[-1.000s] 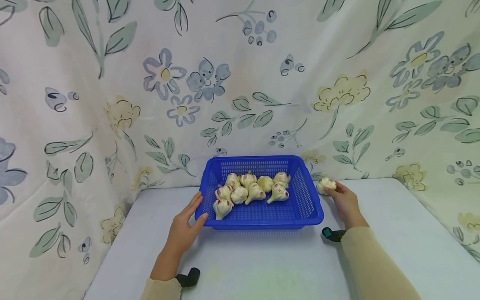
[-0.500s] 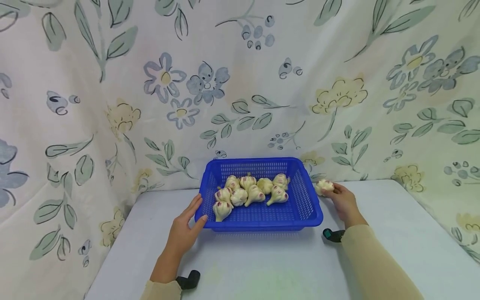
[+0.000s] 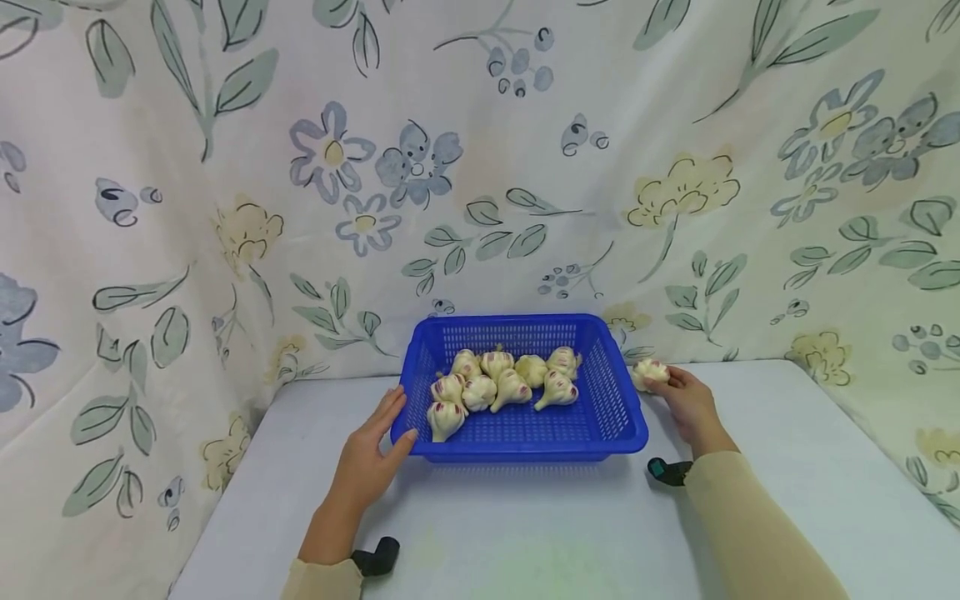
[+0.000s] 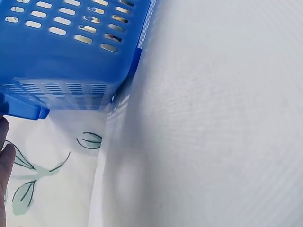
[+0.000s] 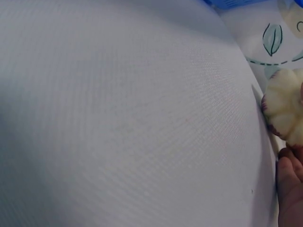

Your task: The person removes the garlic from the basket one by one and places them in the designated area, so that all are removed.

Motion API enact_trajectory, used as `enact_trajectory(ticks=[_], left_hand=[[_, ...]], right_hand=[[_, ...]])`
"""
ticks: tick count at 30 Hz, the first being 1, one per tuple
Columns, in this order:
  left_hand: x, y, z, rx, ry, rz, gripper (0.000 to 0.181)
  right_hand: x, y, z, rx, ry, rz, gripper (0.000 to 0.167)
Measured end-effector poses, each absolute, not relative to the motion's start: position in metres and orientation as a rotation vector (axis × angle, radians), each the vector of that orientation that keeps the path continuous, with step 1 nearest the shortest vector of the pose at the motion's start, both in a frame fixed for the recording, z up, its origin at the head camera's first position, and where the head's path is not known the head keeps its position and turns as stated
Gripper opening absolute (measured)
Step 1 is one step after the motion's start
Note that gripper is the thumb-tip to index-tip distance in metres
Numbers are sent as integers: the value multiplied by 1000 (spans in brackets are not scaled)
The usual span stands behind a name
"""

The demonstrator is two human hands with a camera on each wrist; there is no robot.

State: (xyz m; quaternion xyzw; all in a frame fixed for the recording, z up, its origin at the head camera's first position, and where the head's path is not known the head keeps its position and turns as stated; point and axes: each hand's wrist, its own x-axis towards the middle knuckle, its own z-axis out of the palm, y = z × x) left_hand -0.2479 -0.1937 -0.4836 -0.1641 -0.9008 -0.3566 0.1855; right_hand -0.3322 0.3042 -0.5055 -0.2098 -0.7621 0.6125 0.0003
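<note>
Cloth [image 3: 495, 267], floral, hung behind. Table [image 3: 480, 525], white. Basket [image 3: 517, 447], blue, slotted, on the table. Left hand [image 3: 365, 463], fingers extended, at the basket's left rim. Right hand [image 3: 692, 408], well apart from the left, thumb and fingers pinching one bulb. Garlic bulbs [image 3: 512, 390], nine, inside the basket. Single bulb [image 3: 647, 374], whitish with purple marks, just beside the basket's right rim.

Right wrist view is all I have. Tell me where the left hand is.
Observer: The left hand is at the left side of the blue basket, fingers along the rim.
Operator: Count what's inside.
Observer: The head view shows nine garlic bulbs in it.
Operator: Now tell me which side of it I'm working on.
Observer: The right hand has the gripped bulb outside the basket, beside its right side.
</note>
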Motion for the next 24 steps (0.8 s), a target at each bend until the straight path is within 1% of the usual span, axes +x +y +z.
enact_trajectory(ticks=[9, 14, 18, 24], left_hand=[[-247, -195, -477, -457, -2638, -806, 63], [-249, -202, -472, -477, -2683, -732, 68], [-251, -208, -466, -540, -2684, -634, 69], [-255, -208, -459, -639, -2674, -529, 71]], right_hand=[[-334, 307, -507, -659, -2407, 1910, 81], [-337, 305, -508, -615, -2417, 1912, 83], [-338, 303, -508, -596, -2441, 1901, 84], [-334, 308, -509, -640, -2462, 1870, 86]])
